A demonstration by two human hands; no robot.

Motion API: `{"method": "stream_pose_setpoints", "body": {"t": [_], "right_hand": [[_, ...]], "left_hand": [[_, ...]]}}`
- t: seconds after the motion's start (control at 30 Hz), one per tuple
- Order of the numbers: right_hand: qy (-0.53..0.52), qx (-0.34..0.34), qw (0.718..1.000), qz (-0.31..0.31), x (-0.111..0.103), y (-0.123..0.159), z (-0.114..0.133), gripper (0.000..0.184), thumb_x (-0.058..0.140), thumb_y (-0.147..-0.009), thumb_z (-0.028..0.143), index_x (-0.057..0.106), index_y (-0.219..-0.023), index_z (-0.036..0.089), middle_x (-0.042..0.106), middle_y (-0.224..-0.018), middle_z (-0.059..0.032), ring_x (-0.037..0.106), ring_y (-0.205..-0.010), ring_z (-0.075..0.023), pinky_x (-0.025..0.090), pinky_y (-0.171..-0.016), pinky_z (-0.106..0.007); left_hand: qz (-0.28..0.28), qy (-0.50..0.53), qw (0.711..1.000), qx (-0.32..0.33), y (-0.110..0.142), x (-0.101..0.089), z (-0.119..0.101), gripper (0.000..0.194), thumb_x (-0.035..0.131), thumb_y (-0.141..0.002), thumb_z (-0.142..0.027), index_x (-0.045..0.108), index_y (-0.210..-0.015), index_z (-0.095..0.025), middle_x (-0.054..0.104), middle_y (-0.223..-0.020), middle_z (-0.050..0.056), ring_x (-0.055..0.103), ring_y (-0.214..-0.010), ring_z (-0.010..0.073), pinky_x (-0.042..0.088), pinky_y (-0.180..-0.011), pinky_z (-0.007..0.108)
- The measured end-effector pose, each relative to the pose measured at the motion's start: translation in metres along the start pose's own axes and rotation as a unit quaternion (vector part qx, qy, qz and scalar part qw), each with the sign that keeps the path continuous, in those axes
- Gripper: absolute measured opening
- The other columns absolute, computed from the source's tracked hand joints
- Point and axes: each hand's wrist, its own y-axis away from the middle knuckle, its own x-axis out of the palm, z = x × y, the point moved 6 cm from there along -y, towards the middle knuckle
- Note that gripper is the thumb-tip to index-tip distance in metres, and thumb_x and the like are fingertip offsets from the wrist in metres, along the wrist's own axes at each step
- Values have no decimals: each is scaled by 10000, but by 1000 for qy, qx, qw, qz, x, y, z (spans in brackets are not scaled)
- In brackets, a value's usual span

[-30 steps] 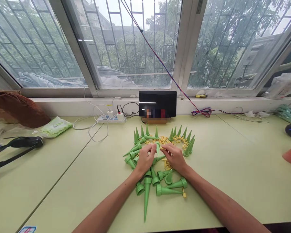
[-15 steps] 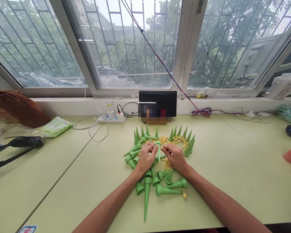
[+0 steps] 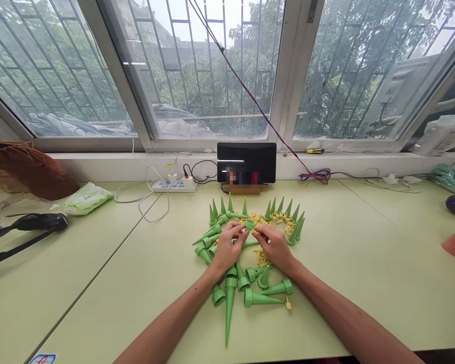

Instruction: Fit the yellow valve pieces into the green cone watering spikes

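My left hand (image 3: 226,245) pinches a green cone spike (image 3: 249,224) by its wide end, with the open mouth turned up toward me. My right hand (image 3: 273,244) is closed in a pinch right beside it, holding a small yellow piece (image 3: 256,232) at the cone's mouth. Under both hands lie several green cones (image 3: 263,298) on their sides and a scatter of small yellow pieces (image 3: 263,258). Behind the hands, a row of green cones (image 3: 276,207) stands upright, tips up.
The pale green table (image 3: 364,273) runs to a window sill. A black device (image 3: 246,163) stands behind the pile, with a white power strip (image 3: 174,185) and cables to its left. A black tool (image 3: 38,222), a wipes packet (image 3: 86,197) and a brown bag (image 3: 26,169) lie far left.
The cone in my left hand has turned: its tip pointed down toward me before, and now its open mouth faces up. My right hand stayed close with the yellow piece.
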Motion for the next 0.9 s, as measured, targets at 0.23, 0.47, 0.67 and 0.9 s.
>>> {"method": "stream_pose_setpoints", "body": {"t": [0.23, 0.47, 0.67, 0.9], "right_hand": [[7, 0, 1000, 7, 0, 0, 4, 217, 510, -985, 326, 658, -907, 187, 615, -733, -36, 546, -635, -168, 443, -603, -280], [4, 7, 1000, 7, 1, 0, 5, 208, 509, -983, 325, 637, -893, 188, 614, -738, -32, 546, -627, -163, 435, -586, -272], [-2, 13, 1000, 6, 1, 1, 5, 222, 502, -984, 338, 628, -877, 190, 610, -732, -28, 535, -610, -158, 430, -577, -269], [-13, 16, 1000, 12, 1, 1, 9, 224, 483, -988, 317, 606, -847, 194, 602, -723, -24, 528, -619, -157, 417, -571, -265]], "left_hand": [[-3, 5, 1000, 26, -1, -1, -1, 203, 622, -903, -313, 723, -1042, -205, 618, -1023, 72, 610, -977, 208, 541, -822, 338], [4, -14, 999, 29, 0, -1, -5, 226, 608, -914, -320, 719, -1079, -211, 634, -1020, 77, 608, -992, 224, 509, -893, 376], [-3, -30, 999, 44, 1, -1, -10, 242, 604, -915, -290, 706, -1124, -223, 640, -1043, 77, 607, -1015, 228, 501, -921, 381], [-9, -23, 998, 49, 2, -1, -12, 278, 570, -922, -230, 688, -1173, -240, 620, -1085, 81, 594, -1045, 229, 500, -935, 396]]}}
